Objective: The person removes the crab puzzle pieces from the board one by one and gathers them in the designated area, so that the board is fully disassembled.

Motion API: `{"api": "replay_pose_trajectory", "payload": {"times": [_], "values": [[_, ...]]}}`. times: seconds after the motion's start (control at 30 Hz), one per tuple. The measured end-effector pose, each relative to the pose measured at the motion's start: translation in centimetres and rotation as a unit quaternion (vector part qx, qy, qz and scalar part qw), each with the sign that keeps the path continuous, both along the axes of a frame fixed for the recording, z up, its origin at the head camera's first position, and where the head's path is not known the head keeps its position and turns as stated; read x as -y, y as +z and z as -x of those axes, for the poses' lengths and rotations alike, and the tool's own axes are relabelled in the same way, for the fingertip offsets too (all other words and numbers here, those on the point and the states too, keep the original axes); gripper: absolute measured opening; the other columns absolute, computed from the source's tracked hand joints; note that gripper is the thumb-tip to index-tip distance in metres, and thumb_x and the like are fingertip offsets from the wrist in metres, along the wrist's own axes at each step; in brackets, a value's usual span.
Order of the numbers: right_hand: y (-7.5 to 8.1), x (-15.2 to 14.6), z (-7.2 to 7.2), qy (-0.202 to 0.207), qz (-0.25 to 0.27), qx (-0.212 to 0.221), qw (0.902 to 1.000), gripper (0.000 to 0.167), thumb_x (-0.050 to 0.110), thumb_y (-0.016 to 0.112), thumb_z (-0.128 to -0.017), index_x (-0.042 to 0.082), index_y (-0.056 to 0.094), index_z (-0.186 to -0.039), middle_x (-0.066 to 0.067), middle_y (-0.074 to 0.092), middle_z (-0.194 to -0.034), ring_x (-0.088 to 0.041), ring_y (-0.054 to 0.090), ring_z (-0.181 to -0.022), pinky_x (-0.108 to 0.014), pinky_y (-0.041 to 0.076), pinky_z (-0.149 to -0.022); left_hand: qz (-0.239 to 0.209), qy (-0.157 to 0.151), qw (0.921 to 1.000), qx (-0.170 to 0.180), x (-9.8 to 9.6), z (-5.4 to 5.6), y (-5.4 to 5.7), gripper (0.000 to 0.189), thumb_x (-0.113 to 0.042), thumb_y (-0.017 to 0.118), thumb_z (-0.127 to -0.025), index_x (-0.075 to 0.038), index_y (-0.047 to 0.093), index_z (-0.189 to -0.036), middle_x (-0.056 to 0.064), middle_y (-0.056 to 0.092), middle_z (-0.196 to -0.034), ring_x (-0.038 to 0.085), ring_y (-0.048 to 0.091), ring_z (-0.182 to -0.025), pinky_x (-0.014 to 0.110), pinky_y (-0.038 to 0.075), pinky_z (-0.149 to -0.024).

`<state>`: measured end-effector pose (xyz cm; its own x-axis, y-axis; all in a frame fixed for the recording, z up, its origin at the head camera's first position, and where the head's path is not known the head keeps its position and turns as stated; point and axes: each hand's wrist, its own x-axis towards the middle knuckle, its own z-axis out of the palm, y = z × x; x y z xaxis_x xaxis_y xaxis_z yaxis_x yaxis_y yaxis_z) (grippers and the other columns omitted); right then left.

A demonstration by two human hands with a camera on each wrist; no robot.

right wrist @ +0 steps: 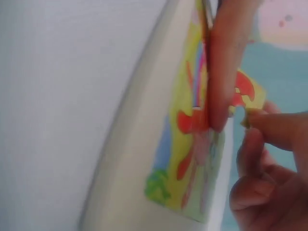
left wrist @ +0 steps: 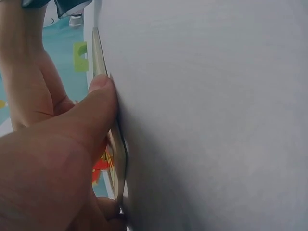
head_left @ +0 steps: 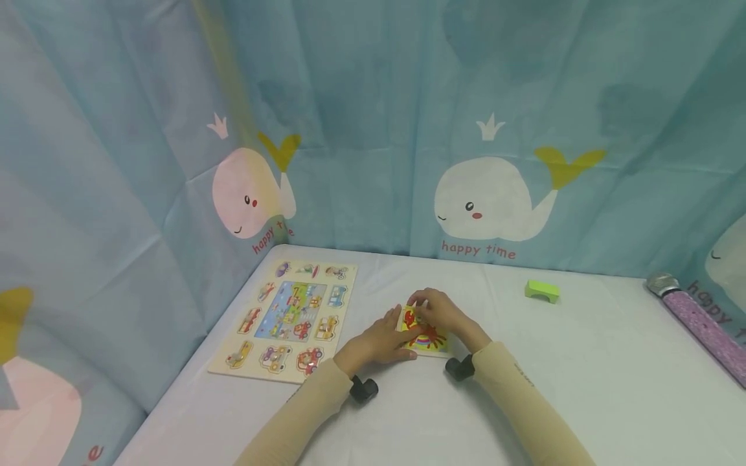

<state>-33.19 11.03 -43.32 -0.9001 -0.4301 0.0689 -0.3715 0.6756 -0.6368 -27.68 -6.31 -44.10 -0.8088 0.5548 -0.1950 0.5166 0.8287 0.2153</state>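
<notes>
A small square wooden jigsaw with a red crab picture (head_left: 430, 342) lies on the white table in front of me. My left hand (head_left: 381, 338) rests at its left side, one fairly straight finger pressing down on the picture. In the left wrist view the thumb (left wrist: 102, 89) touches the board's pale edge. Over the far side of the board, my right hand (head_left: 444, 313) pinches a yellow-and-red puzzle piece (right wrist: 250, 89) between thumb and finger; in the right wrist view it stands raised at an angle. Fingers partly cover the crab.
To the left lies a larger wooden vehicle puzzle board (head_left: 233, 359). A green arch block (head_left: 542, 290) sits at the back right, and a pink glittery microphone (head_left: 699, 323) lies at the right edge. Blue curtains with whales (head_left: 361, 129) enclose the table's back and sides.
</notes>
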Motion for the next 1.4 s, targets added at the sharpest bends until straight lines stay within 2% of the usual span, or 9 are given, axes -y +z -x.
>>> {"api": "replay_pose_trajectory", "payload": {"times": [0.1,0.23,0.37,0.47,0.57,0.73,0.93,1.13,1.4], "values": [[0.1,-0.5,0.3,0.020,0.014,-0.007,0.9997,0.011,0.007,0.058,-0.088,0.012,0.066,-0.094,-0.003,0.063,-0.088,-0.014,0.050,-0.070,-0.026,0.044,-0.064,0.005,-0.002,1.0000,-0.001,-0.2,0.1,0.0,0.060,-0.054,0.047,-0.089,-0.042,0.025,-0.142,0.018,0.007,-0.154,0.035,0.013,-0.141,0.052,0.030,-0.107],[0.2,-1.8,0.7,0.021,0.038,-0.004,0.9990,0.013,0.010,0.058,-0.089,0.012,0.069,-0.097,-0.004,0.066,-0.092,-0.015,0.053,-0.080,-0.029,0.047,-0.074,0.011,0.003,0.9999,0.004,-0.4,0.1,0.2,0.059,-0.054,0.048,-0.088,-0.043,0.026,-0.142,0.019,0.009,-0.154,0.035,0.014,-0.141,0.052,0.030,-0.107],[0.7,-4.6,1.3,-0.021,0.062,0.027,0.9975,0.018,0.018,0.060,-0.090,0.013,0.070,-0.103,-0.006,0.067,-0.105,-0.015,0.054,-0.088,-0.029,0.047,-0.076,0.007,0.015,0.9998,0.015,-0.4,-0.1,0.5,0.059,-0.053,0.049,-0.088,-0.044,0.027,-0.141,0.020,0.009,-0.154,0.035,0.016,-0.141,0.052,0.030,-0.107],[1.1,-7.1,1.8,-0.065,0.059,0.072,0.9935,0.021,0.023,0.062,-0.088,0.012,0.070,-0.104,-0.008,0.066,-0.098,-0.015,0.050,-0.077,-0.026,0.043,-0.065,0.005,0.026,0.9995,0.019,0.0,-0.2,0.4,0.059,-0.053,0.049,-0.088,-0.045,0.026,-0.141,0.019,0.008,-0.154,0.035,0.017,-0.141,0.052,0.029,-0.107],[1.3,-9.4,2.1,-0.099,0.038,0.114,0.9879,0.023,0.026,0.064,-0.087,0.012,0.070,-0.103,-0.006,0.064,-0.091,-0.015,0.046,-0.072,-0.025,0.038,-0.059,0.003,0.035,0.9992,0.020,0.7,-0.1,0.1,0.059,-0.052,0.049,-0.089,-0.045,0.025,-0.142,0.019,0.007,-0.154,0.034,0.015,-0.141,0.051,0.028,-0.108],[0.9,-11.4,2.6,-0.117,0.019,0.138,0.9834,0.021,0.025,0.065,-0.085,0.010,0.070,-0.099,-0.003,0.064,-0.093,-0.016,0.048,-0.079,-0.026,0.040,-0.064,-0.007,0.039,0.9991,0.017,1.5,-0.1,-0.2,0.060,-0.052,0.049,-0.089,-0.043,0.025,-0.142,0.019,0.006,-0.154,0.034,0.014,-0.141,0.050,0.026,-0.110],[-0.4,-12.1,2.8,-0.136,0.024,0.130,0.9818,0.018,0.021,0.066,-0.085,0.009,0.071,-0.097,-0.006,0.067,-0.099,-0.018,0.054,-0.088,-0.030,0.044,-0.077,-0.025,0.029,0.9990,0.024,1.3,-0.3,-0.3,0.060,-0.050,0.050,-0.089,-0.041,0.026,-0.143,0.020,0.005,-0.154,0.037,0.015,-0.141,0.052,0.026,-0.109],[-1.4,-12.3,2.4,-0.167,0.020,0.091,0.9815,0.015,0.018,0.065,-0.085,0.007,0.072,-0.094,-0.009,0.068,-0.100,-0.025,0.058,-0.099,-0.043,0.044,-0.090,-0.025,0.025,0.9992,0.019,0.5,-0.4,-0.1,0.060,-0.051,0.051,-0.088,-0.044,0.026,-0.142,0.018,0.007,-0.154,0.034,0.015,-0.141,0.050,0.026,-0.110],[-1.6,-12.5,1.9,-0.181,0.031,0.060,0.9811,0.018,0.019,0.066,-0.084,0.005,0.072,-0.094,-0.014,0.068,-0.102,-0.030,0.057,-0.102,-0.046,0.043,-0.089,-0.033,0.018,0.9992,0.015,0.2,-0.4,0.0,0.060,-0.051,0.051,-0.088,-0.039,0.028,-0.143,0.020,0.007,-0.154,0.039,0.018,-0.139,0.053,0.028,-0.107]]}}
